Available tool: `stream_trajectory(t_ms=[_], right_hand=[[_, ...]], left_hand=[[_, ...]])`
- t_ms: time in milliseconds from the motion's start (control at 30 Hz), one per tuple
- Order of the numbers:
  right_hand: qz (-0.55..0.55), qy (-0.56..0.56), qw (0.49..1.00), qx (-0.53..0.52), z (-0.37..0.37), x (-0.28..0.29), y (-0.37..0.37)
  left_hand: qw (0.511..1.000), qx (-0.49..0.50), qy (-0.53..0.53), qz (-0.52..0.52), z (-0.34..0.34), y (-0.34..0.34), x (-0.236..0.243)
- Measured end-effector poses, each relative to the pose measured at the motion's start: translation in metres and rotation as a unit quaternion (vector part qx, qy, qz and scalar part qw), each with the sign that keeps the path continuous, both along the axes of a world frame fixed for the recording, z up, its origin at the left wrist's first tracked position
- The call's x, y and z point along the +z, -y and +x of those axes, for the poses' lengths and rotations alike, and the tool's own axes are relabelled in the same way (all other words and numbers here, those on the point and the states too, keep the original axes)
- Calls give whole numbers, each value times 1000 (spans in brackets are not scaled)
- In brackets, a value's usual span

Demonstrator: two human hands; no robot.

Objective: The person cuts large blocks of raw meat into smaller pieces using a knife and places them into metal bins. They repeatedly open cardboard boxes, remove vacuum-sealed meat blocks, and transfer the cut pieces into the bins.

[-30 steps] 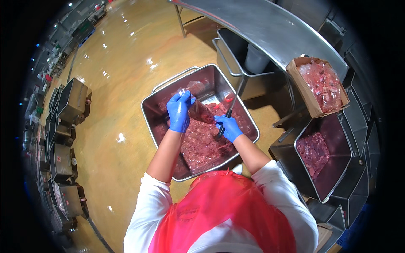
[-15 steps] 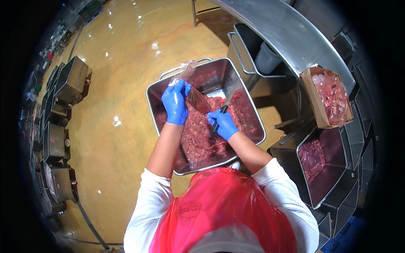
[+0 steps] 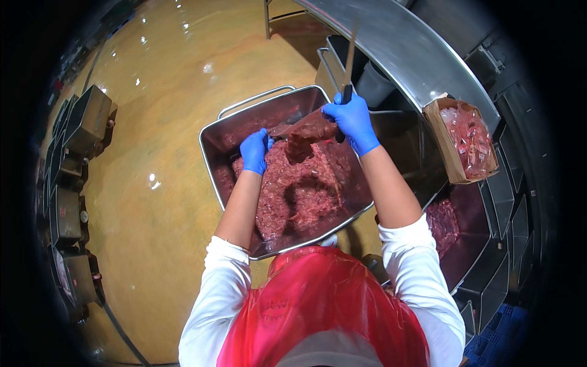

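Blue-gloved right hand (image 3: 353,122), clenching the knife (image 3: 348,67), has risen, while left hand (image 3: 254,151) still grips the meat strip (image 3: 306,129).

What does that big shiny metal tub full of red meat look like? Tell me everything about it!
The big square stainless-steel tub has rounded corners, sloped shiny walls and a bent tube handle on its far side. It stands on the yellow floor in front of the person, and raw red meat pieces fill much of it. The left hand in a blue glove reaches into it, pulling a meat strip stretched above it toward the right gloved hand, which grips a knife blade-up.
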State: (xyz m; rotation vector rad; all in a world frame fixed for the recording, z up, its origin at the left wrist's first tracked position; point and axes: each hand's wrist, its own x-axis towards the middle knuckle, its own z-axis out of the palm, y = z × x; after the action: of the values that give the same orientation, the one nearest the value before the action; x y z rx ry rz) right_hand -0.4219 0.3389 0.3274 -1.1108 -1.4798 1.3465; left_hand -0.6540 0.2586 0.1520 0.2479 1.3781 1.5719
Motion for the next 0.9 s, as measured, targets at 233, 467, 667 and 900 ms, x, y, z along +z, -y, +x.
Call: stream_trajectory(t_ms=[233,467,667,900], right_hand=[[117,265,957,34,-15,9,-29],[135,196,964,-121,109,-16,47],[-69,354,870,-335,333,-138,231],[-256,257,640,-677,469,-233,518]], left_hand=[[769,-294,-519,232,44,-47,114],[955,-263,-112,75,-7,-69,-15],[953,-283,-95,43,77,-117,-54],[662,-165,-552,479,351,-271,146]])
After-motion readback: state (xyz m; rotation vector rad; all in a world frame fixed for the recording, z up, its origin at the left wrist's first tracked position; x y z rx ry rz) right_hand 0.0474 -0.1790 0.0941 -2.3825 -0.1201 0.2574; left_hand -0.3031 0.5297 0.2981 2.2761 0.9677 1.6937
